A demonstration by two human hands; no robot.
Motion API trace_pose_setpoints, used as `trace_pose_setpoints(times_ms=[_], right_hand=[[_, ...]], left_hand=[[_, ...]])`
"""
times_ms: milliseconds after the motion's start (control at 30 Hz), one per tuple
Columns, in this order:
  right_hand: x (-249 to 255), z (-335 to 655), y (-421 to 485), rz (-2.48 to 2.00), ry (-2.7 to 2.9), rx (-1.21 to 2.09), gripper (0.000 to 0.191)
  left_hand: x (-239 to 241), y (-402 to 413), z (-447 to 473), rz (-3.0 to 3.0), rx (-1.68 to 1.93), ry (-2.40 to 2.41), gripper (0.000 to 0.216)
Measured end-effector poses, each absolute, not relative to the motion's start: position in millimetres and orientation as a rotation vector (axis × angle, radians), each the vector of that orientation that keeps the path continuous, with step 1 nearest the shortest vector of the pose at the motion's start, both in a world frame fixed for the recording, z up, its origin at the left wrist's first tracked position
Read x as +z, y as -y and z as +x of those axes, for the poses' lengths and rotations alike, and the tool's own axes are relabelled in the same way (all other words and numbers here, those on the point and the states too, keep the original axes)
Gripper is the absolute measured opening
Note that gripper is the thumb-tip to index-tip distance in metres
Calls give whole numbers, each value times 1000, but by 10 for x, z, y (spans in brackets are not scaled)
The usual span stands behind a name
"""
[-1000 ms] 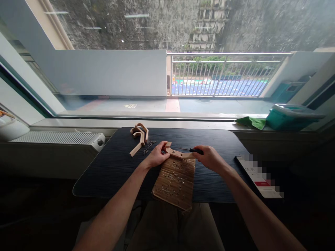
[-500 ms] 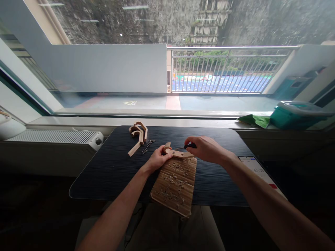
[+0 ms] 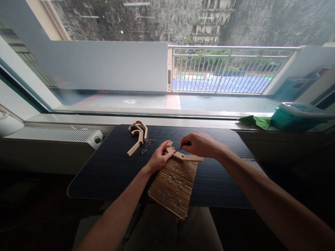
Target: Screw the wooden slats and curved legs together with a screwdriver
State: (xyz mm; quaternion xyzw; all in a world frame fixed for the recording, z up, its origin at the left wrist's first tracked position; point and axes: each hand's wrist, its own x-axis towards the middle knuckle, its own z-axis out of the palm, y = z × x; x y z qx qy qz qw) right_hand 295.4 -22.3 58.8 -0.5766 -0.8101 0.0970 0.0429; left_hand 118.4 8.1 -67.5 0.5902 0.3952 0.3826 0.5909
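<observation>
My left hand point(image 3: 159, 157) is closed on the curved end of a pale wooden hook point(image 3: 193, 158), which rests over the upper end of a corrugated cardboard piece point(image 3: 171, 190). A dark-handled screwdriver point(image 3: 186, 143) is gripped in my right hand point(image 3: 200, 144). Its thin shaft slants down to the left, with the tip at the hole nearest my left fingers; I cannot tell whether a screw sits there. Another hole shows farther along the hook. Left of my hands lie more wooden hooks point(image 3: 135, 147) and several loose screws point(image 3: 147, 147).
The dark table point(image 3: 99, 174) stands against the window sill. A phone point(image 3: 252, 162) lies at its right side, partly behind my right forearm. On the sill are a green cloth point(image 3: 255, 121) and a teal box point(image 3: 293, 118). A white radiator point(image 3: 57, 135) is at the left.
The screwdriver has tilted more steeply and its tip has come to the hook's left hole. My right hand shifted slightly left, and the hook's straight end tipped lower. My forearm now covers more of the phone.
</observation>
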Motion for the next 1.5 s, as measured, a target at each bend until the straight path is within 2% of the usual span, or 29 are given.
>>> trace_pose_setpoints(times_ms=[400, 800, 1133, 1500], right_hand=[[634, 2882, 158, -1726, 2598, 234, 26], [704, 2816, 137, -1692, 2673, 192, 27], [745, 2718, 60, -1649, 2777, 220, 27], [853, 2332, -134, -1841, 2904, 150, 25]], left_hand=[[-788, -75, 1167, 1430, 929, -905, 54], [-798, 30, 1203, 1488, 1065, -981, 34], [-812, 80, 1204, 1554, 1118, -1033, 31], [-738, 110, 1213, 1571, 1145, -1048, 35]])
